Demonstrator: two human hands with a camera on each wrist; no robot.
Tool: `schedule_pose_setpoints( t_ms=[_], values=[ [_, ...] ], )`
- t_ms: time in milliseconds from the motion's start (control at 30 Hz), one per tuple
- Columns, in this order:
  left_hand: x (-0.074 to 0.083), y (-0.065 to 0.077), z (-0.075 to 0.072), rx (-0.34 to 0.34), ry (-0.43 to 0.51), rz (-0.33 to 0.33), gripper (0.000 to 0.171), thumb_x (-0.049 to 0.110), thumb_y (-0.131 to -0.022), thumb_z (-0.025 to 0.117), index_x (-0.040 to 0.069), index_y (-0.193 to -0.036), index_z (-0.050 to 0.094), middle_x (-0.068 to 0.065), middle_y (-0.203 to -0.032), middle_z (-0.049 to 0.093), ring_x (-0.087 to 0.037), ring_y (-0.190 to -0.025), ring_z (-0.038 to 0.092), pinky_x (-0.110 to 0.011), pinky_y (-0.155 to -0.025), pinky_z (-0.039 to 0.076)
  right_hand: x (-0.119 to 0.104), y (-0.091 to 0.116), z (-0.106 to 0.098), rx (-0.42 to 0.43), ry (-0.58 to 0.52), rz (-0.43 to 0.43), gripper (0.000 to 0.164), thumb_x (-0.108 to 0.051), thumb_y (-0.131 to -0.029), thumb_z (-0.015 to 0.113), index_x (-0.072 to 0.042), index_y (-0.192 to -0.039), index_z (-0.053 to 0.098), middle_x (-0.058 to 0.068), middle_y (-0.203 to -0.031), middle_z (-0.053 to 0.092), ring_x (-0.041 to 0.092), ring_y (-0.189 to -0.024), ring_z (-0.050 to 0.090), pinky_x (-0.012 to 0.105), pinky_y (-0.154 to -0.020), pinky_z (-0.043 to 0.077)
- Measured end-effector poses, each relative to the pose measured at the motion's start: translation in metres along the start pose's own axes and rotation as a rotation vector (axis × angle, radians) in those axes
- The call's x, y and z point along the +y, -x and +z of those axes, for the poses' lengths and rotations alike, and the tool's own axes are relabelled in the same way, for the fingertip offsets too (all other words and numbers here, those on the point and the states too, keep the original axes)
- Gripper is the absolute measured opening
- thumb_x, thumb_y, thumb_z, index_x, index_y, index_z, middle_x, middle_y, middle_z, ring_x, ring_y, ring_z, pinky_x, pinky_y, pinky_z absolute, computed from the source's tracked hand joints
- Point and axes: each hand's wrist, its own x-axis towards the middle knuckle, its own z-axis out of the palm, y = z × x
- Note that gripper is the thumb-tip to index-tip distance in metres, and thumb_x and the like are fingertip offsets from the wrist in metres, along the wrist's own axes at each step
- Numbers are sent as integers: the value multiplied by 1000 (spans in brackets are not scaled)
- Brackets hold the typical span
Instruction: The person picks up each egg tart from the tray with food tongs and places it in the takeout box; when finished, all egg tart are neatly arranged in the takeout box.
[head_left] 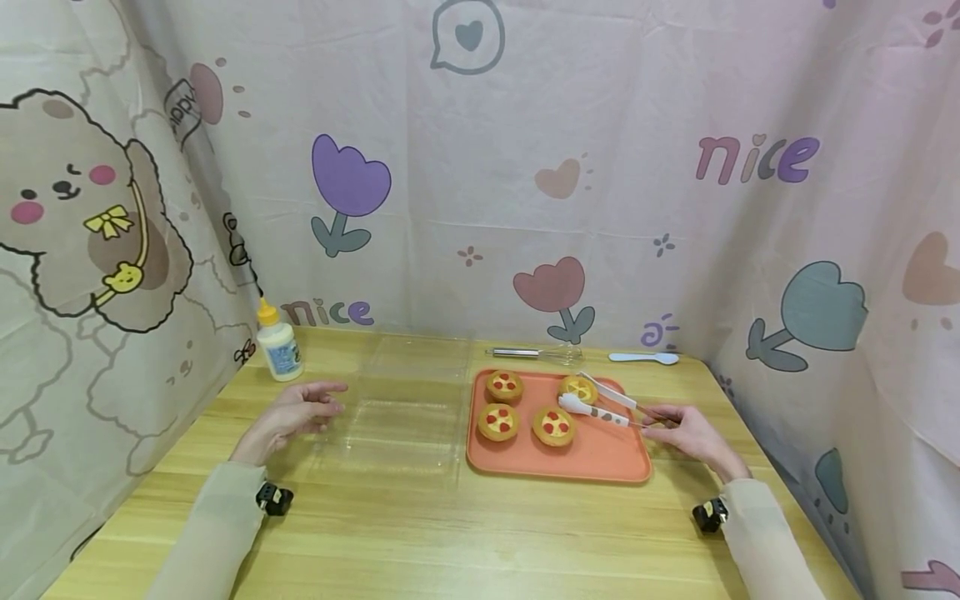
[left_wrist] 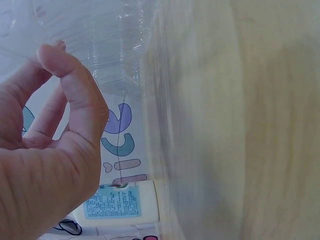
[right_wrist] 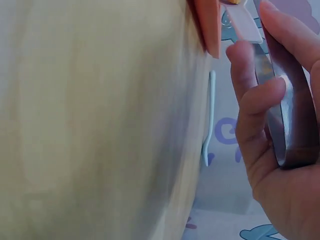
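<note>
My right hand grips metal tongs with white tips by their bent end. The tips reach over the tray, on either side of the back-right tart; whether they touch it I cannot tell. Several small tarts with red and yellow tops, such as the front one, sit on the orange tray. Loosely bent, my left hand hovers by the left edge of a clear plastic box with its lid raised at the back. A gap shows between thumb and forefinger; contact with the plastic is unclear.
A white bottle with a yellow cap stands at the back left. Behind the tray lie a whisk and a pale blue spatula-like tool. Printed curtains hang along the wooden table's back and sides.
</note>
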Motion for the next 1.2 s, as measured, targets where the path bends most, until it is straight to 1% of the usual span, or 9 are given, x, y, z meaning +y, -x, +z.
schedule_pose_setpoints(
  t_ms=[200,433,500,600,700,800,933,1033,1200],
  values=[
    [-2,4,-1,-2,28,3,60,8,-95,62,-8,-146,34,3,-89,57,-11,-77,58,-24,-64,56,-2,1,2,37,14,2,59,-31,-85,77,0,-132,59,20,-116,68,8,-50,45,25,-40,43],
    [1,5,-1,4,3,-1,62,11,-94,64,-6,-147,35,-1,-95,58,-14,-84,61,-25,-69,57,-7,1,3,96,41,6,58,-36,-86,75,-4,-133,61,19,-121,67,9,-50,49,27,-43,47],
    [1,3,0,7,-2,-6,63,12,-94,65,-5,-147,36,-3,-97,60,-14,-84,61,-26,-70,58,-8,2,3,113,68,3,57,-36,-87,74,-5,-133,61,19,-121,68,11,-55,54,27,-45,48],
    [2,3,1,7,-4,-8,63,12,-94,65,-5,-147,36,-5,-99,62,-14,-82,61,-27,-69,58,-8,3,4,131,99,-7,56,-37,-88,72,-5,-132,61,18,-121,68,14,-68,62,27,-48,51],
    [2,2,2,-5,-2,-5,63,12,-94,64,-5,-147,35,-5,-99,61,-13,-80,60,-27,-70,58,-9,4,6,142,122,-18,55,-39,-90,70,-6,-133,61,18,-123,67,15,-76,65,27,-49,52],
    [1,1,3,-11,9,0,63,12,-94,65,-5,-147,36,-4,-97,60,-13,-79,59,-27,-71,58,-12,5,8,155,121,-4,54,-41,-90,69,-8,-133,61,17,-123,67,13,-66,62,28,-46,50],
    [-1,3,3,-7,15,9,63,11,-94,65,-6,-147,36,-1,-94,55,-11,-77,58,-25,-69,57,-20,4,13,151,96,13,54,-40,-90,69,-8,-133,62,18,-112,71,11,-49,51,28,-41,47],
    [-2,2,2,-18,11,15,61,10,-95,63,-6,-147,35,0,-95,55,-11,-78,59,-25,-70,58,-28,3,16,143,78,11,55,-40,-90,70,-6,-132,61,18,-106,72,13,-49,52,29,-42,47],
    [-3,1,-1,-62,40,29,58,8,-97,58,-6,-147,33,-2,-97,62,-11,-79,60,-27,-73,59,-41,-2,22,159,87,-15,60,-44,-88,71,-5,-133,61,19,-111,71,26,-54,59,36,-47,53]
  ],
)
